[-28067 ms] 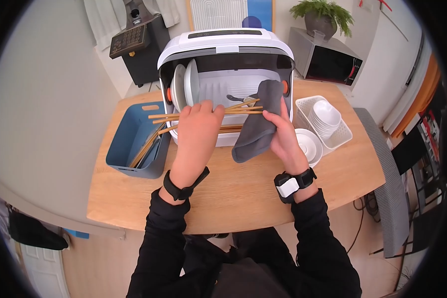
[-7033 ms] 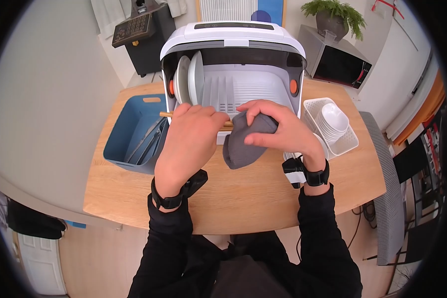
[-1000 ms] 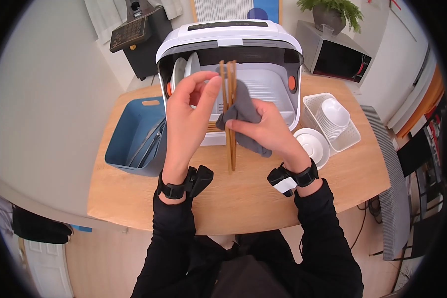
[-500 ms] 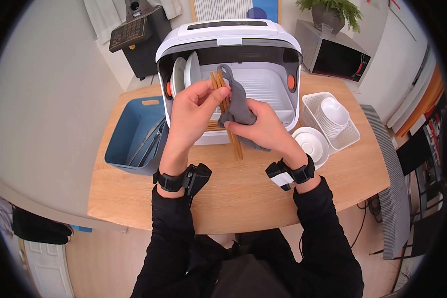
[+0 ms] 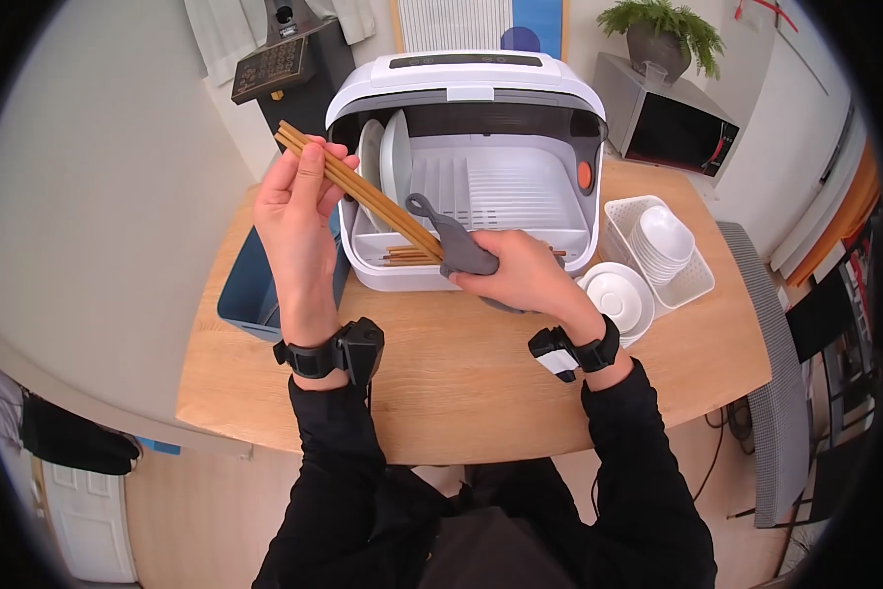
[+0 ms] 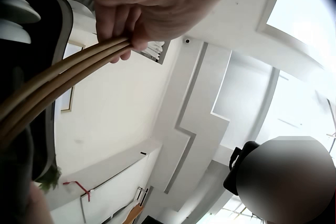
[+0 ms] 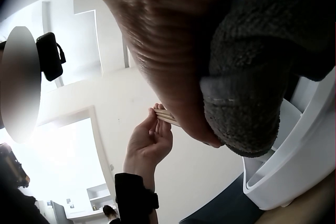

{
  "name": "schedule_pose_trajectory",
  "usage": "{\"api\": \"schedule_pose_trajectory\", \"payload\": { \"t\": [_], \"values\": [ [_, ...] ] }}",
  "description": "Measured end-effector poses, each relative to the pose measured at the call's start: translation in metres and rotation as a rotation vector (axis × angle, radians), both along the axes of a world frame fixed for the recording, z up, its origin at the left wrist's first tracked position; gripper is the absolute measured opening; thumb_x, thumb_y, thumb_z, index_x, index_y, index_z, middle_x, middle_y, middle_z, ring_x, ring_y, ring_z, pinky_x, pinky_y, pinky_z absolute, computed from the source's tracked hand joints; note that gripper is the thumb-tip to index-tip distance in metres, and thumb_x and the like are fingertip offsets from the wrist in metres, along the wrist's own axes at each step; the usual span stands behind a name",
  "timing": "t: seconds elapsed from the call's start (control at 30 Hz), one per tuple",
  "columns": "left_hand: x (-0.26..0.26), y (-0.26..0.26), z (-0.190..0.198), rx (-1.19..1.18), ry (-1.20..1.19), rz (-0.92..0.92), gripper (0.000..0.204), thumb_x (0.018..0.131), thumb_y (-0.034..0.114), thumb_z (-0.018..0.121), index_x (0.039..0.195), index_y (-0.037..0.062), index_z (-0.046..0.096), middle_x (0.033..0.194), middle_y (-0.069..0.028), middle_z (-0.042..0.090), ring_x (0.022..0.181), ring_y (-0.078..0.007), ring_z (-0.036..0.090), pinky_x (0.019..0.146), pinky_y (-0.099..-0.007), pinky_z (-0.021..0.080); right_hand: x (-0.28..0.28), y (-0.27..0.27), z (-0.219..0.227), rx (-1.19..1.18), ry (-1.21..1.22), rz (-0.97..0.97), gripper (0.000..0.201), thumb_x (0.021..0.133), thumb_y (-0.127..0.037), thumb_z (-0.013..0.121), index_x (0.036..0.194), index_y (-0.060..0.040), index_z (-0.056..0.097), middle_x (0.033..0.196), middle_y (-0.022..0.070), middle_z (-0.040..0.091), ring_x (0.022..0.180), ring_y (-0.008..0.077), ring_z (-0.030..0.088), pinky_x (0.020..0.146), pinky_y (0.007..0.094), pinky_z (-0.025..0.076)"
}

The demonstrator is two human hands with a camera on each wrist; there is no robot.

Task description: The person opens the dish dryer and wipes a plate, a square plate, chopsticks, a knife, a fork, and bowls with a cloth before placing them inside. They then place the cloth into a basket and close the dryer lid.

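Several wooden chopsticks slant across the front of a white dish cabinet. My left hand pinches their upper ends between thumb and fingers, left of the cabinet. At their lower ends, my right hand grips a grey cloth that covers the tips. The left wrist view shows the chopsticks running side by side from the fingertips. Thick folds of the cloth fill the right wrist view beside the palm. More chopsticks lie in the cabinet's front tray, partly behind the cloth.
Two plates stand upright at the cabinet's left. A blue bin sits behind my left forearm. To the right are stacked saucers and a white basket with stacked bowls. A microwave stands behind.
The left hand has moved up and left with the chopsticks, which swung from nearly upright to a long slant. The cloth slid to their lower ends. Chopsticks seen in the bin earliest are gone from it.
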State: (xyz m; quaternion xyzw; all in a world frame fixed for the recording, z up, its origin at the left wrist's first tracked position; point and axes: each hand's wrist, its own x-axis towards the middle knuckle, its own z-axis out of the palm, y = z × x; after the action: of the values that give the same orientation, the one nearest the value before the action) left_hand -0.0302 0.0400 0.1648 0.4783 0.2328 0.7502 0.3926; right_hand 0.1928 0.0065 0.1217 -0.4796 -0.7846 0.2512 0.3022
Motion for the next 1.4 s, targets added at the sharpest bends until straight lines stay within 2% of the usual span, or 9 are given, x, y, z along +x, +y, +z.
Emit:
{"api": "schedule_pose_trajectory", "payload": {
  "t": [0.1,0.2,0.4,0.63,0.9,0.97,1.03,1.2,1.4],
  "values": [
    [0.002,0.006,-0.003,-0.007,-0.018,-0.006,0.022,0.097,0.018,0.059,0.104,-0.0022,0.062,0.095,-0.012,0.067,0.086,-0.0205,0.068,0.078,-0.028,0.056,0.001,0.002,-0.001,0.008,-0.069,-0.037,0.029,0.078,-0.027,0.071,0.093,-0.0023,0.066,0.075,0.0175,0.065,0.069,0.0305,0.063,0.065,0.0352,0.047],
    [0.003,0.017,-0.008,-0.04,-0.073,-0.044,0.025,0.098,0.019,0.057,0.111,-0.0019,0.058,0.097,-0.0125,0.066,0.087,-0.0209,0.068,0.08,-0.0291,0.056,0.004,0.009,-0.01,-0.006,0.036,0.026,0.029,0.08,-0.026,0.072,0.094,-0.0007,0.066,0.074,0.0154,0.065,0.069,0.0251,0.063,0.066,0.034,0.047],
    [0.03,0.025,-0.024,-0.162,-0.086,-0.272,0.031,0.102,0.025,0.048,0.12,-0.0001,0.052,0.091,-0.0072,0.063,0.083,-0.0188,0.066,0.073,-0.0294,0.053,-0.011,0.013,-0.018,-0.464,0.538,0.159,0.028,0.084,-0.022,0.073,0.095,0.0024,0.066,0.086,0.0045,0.067,0.077,0.0114,0.06,0.071,0.026,0.048],
    [0.063,0.013,-0.029,-0.292,-0.091,-0.601,0.021,0.103,0.025,0.045,0.111,0.0065,0.051,0.082,-0.0009,0.053,0.074,-0.0146,0.056,0.069,-0.0275,0.048,-0.005,0.01,-0.012,-0.653,0.879,0.175,0.032,0.085,-0.02,0.073,0.107,0.0006,0.062,0.091,0.0029,0.065,0.082,0.01,0.061,0.075,0.0245,0.049],
    [0.053,0.01,-0.021,0.046,-0.074,-0.208,0.018,0.105,0.024,0.04,0.103,0.0068,0.048,0.081,-0.0022,0.053,0.074,-0.0131,0.057,0.072,-0.0284,0.051,-0.03,-0.005,-0.022,-0.581,0.777,0.149,0.028,0.091,-0.02,0.066,0.107,0.0023,0.062,0.094,0.0052,0.066,0.083,0.0106,0.061,0.074,0.0256,0.05],
    [0.048,0.008,-0.018,0.077,-0.084,-0.153,0.018,0.105,0.023,0.039,0.103,0.0066,0.048,0.081,-0.0025,0.053,0.074,-0.0132,0.057,0.073,-0.0291,0.052,-0.028,-0.002,-0.023,-0.65,0.898,0.095,0.03,0.093,-0.025,0.063,0.109,-0.0001,0.061,0.096,0.0051,0.066,0.083,0.0114,0.062,0.072,0.0259,0.05],
    [0.046,0.007,-0.017,0.081,-0.165,-0.158,0.018,0.105,0.023,0.038,0.105,0.0061,0.046,0.085,-0.0045,0.056,0.078,-0.0155,0.061,0.08,-0.0322,0.053,-0.025,0.006,-0.024,-0.73,1.112,0.01,0.031,0.094,-0.028,0.061,0.111,-0.0019,0.06,0.098,0.006,0.067,0.082,0.012,0.063,0.072,0.0258,0.05],
    [0.067,-0.003,-0.02,0.09,-0.256,-0.137,0.018,0.106,0.022,0.036,0.107,0.0057,0.043,0.091,-0.0076,0.059,0.085,-0.0188,0.063,0.086,-0.0353,0.052,-0.024,0.005,-0.013,-0.897,1.264,-0.066,0.049,0.1,-0.049,0.041,0.122,-0.0086,0.055,0.117,0.0041,0.062,0.109,0.0173,0.056,0.095,0.0378,0.043],
    [0.101,0.0,-0.047,0.156,-0.013,-0.248,0.017,0.106,0.019,0.033,0.107,0.0034,0.041,0.085,-0.0069,0.053,0.08,-0.0165,0.059,0.079,-0.0334,0.05,-0.017,-0.003,-0.004,-0.817,1.553,0.042,0.043,0.103,-0.042,0.038,0.125,-0.0086,0.052,0.119,0.0063,0.06,0.108,0.0183,0.055,0.096,0.0386,0.042]
  ]
}}
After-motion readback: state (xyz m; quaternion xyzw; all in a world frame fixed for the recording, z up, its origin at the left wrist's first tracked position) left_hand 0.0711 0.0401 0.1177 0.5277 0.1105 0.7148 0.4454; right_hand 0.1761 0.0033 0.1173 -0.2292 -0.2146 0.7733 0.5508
